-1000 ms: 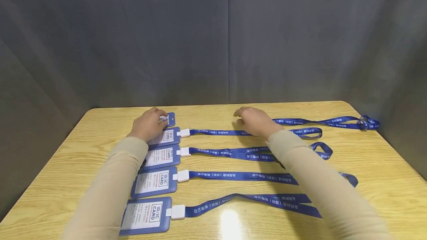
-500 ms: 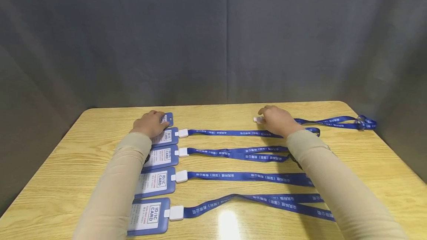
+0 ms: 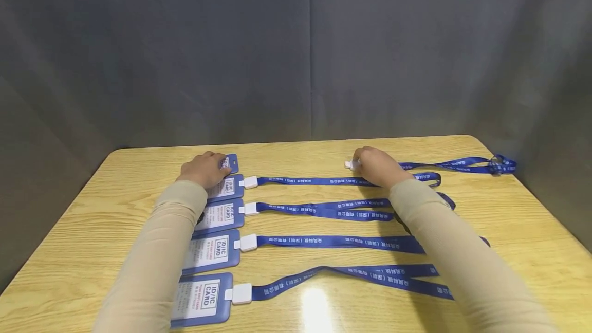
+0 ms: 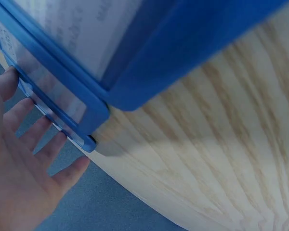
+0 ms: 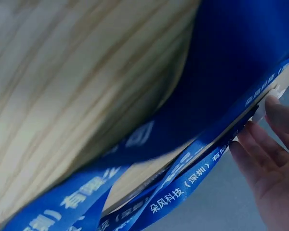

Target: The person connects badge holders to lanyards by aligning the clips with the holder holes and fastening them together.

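Observation:
At the far left of the table my left hand (image 3: pixel 201 169) grips the farthest blue badge holder (image 3: pixel 231 162), covering most of it. In the left wrist view the thumb lies on the near side of this badge holder (image 4: pixel 89 144) and the fingers along its far edge. My right hand (image 3: pixel 375 164) pinches the white clip (image 3: pixel 349 165) of the farthest blue lanyard (image 3: pixel 458 165), whose strap runs off to the right. The right wrist view has this white clip (image 5: pixel 260 113) between thumb and fingers. A stretch of table separates the clip from the badge holder.
Nearer me lie several badge holders (image 3: pixel 215 251) in a column, each joined by a white clip (image 3: pixel 248 242) to a blue lanyard (image 3: pixel 296 241) stretched rightward. My forearms pass above them. A grey curtain (image 3: pixel 310 55) hangs behind the wooden table (image 3: pixel 92 204).
My right hand moved right to the farthest lanyard, took its white clip in its fingers, then shifted slightly left. My left hand stays at the farthest badge holder. The head view shifted slightly.

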{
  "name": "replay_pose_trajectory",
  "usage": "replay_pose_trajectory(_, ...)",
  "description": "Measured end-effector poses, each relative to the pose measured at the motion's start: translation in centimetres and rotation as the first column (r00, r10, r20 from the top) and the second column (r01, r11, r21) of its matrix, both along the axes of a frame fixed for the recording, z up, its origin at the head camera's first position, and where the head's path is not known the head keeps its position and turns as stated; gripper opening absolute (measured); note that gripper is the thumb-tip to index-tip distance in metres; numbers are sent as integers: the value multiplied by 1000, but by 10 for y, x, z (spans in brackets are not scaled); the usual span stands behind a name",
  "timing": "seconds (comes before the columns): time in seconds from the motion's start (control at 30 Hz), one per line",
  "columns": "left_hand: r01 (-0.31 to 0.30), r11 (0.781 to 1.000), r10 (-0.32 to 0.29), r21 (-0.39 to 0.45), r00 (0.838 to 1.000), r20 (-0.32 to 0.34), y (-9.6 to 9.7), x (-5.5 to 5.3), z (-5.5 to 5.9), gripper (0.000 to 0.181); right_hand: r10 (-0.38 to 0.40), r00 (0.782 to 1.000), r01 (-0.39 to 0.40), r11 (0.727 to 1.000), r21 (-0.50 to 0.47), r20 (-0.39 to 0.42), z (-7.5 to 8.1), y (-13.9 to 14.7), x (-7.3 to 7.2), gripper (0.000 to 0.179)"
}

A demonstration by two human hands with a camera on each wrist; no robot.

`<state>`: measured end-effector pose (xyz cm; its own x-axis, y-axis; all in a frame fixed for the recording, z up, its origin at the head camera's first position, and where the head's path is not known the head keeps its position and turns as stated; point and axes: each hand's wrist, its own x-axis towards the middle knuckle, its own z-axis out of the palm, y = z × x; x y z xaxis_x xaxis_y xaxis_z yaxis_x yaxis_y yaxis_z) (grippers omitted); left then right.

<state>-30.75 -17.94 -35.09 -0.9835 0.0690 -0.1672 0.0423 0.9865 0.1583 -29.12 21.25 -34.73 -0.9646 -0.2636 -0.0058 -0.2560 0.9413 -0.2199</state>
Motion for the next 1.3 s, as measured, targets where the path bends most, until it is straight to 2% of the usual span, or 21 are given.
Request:
replay_pose_trajectory(0.4, -14, 1000, 14, 9, 999, 30, 8, 1, 3, 61, 3, 1000, -4, 999, 42, 1, 5, -25, -4, 19)
replay_pose_trajectory(0.67, -24, 999, 24, 44, 1000, 5, 16, 7, 8, 58, -72, 997, 72, 997, -8, 21, 5, -39, -10, 21)
replay_pose_trajectory(0.87, -36, 999, 37, 41, 999, -7, 20, 10, 12, 56, -47, 998, 48, 998, 40, -38, 2, -55, -16, 19)
replay_pose_trajectory(1.0, -16, 1000, 16, 25, 1000, -7, 22, 9, 14, 55, -20, 997, 26, 996, 83, -79, 0, -64, -19, 16)
replay_pose_trajectory(1.3, -2, 1000, 2, 28, 1000, 11, 27, 7, 12, 55, -21, 997, 27, 997, 75, -74, -3, -79, -19, 18)
